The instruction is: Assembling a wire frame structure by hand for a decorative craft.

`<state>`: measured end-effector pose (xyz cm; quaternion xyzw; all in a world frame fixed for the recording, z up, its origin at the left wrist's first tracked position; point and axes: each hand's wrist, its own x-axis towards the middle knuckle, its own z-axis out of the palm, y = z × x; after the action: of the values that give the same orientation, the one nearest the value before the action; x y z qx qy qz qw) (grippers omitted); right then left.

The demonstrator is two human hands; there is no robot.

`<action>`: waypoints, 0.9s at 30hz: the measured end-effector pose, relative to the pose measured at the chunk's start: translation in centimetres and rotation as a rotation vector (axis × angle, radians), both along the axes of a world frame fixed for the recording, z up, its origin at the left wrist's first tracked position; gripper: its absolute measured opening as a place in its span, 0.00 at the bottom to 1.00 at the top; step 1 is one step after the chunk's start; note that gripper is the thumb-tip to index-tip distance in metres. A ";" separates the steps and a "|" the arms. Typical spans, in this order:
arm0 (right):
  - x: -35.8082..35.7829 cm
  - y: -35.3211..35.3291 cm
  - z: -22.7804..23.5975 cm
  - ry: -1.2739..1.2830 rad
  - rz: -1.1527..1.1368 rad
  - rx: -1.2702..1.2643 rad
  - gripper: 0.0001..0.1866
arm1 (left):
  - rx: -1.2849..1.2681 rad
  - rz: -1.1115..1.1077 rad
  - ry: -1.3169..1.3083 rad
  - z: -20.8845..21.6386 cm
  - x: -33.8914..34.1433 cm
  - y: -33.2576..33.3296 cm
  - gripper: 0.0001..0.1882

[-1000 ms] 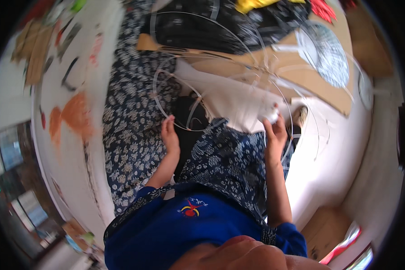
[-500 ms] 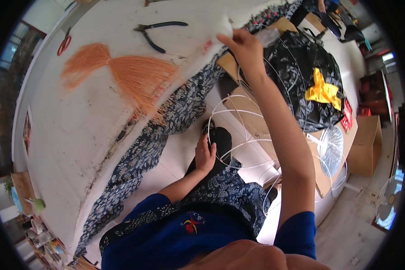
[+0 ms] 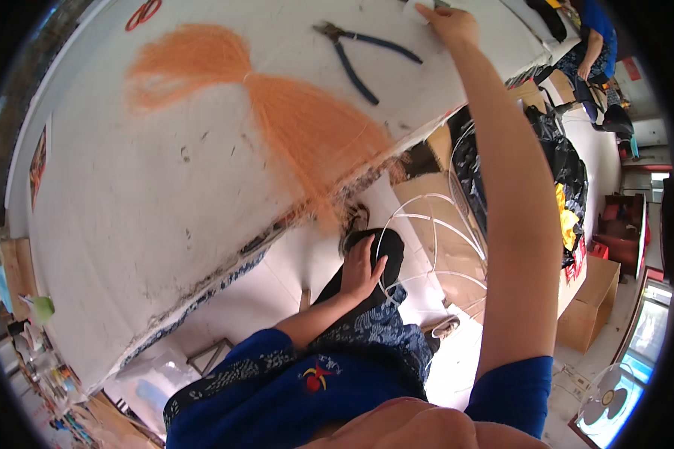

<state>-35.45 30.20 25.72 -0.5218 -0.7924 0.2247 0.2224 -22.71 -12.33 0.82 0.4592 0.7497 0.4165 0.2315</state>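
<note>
"Hands first, quick. Left one?"

"Left hand (image 3: 361, 271) is low, beside the near edge of a rounded open frame of thin white hoops (image 3: 433, 218). Thumb and fingers parted, one hoop running past the thumb. Clamped on it or only touching? Can't tell."

"Where's the frame, exactly?"

"Right of that hand, below table height, in front of a flat brown cardboard sheet (image 3: 457, 262). Its right side reaches the bare right forearm (image 3: 517, 224) in this view."

"Right hand?"

"Right hand (image 3: 454, 28) is stretched far forward over the white tabletop (image 3: 165, 194). Small white object (image 3: 418, 11) at the fingertips, near the top of the view. Pinched or just touched: can't tell."

"Rest of the tabletop?"

"Metal pliers with dark handles (image 3: 342, 34), handles spread, lying left of the right hand. Bundle of fine orange fibres (image 3: 314, 123), gathered at a narrow waist, fanned both ways, one end over the near edge. Red-handled scissors (image 3: 144, 15) at the far left."

"Off the table?"

"Right side: shiny black plastic bag (image 3: 574, 161) with a crumpled yellow piece (image 3: 567, 217) against it, then an open brown cardboard box (image 3: 590, 303). Co-worker in blue (image 3: 603, 34), upper right, well apart."
</note>
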 end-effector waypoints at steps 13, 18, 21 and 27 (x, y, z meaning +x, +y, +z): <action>14.1 -32.5 -5.3 0.683 0.094 -0.638 0.09 | 0.079 0.021 0.025 -1.3 1.5 -0.4 0.25; 13.0 -38.6 -8.0 0.794 -0.003 -0.822 0.13 | 0.036 -0.132 -0.077 0.4 1.6 -2.1 0.32; 12.2 -39.3 -7.9 0.873 -0.026 -0.833 0.15 | -0.090 -0.220 -0.217 -0.1 1.6 -3.3 0.30; 11.4 -39.0 -9.0 1.058 -0.164 -0.809 0.16 | -0.138 -0.186 -0.384 3.5 1.9 -4.2 0.25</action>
<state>-24.04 -8.75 16.67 -0.4421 -0.3878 0.7118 0.3841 -20.81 -16.55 4.33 0.4217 0.6729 0.4209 0.4384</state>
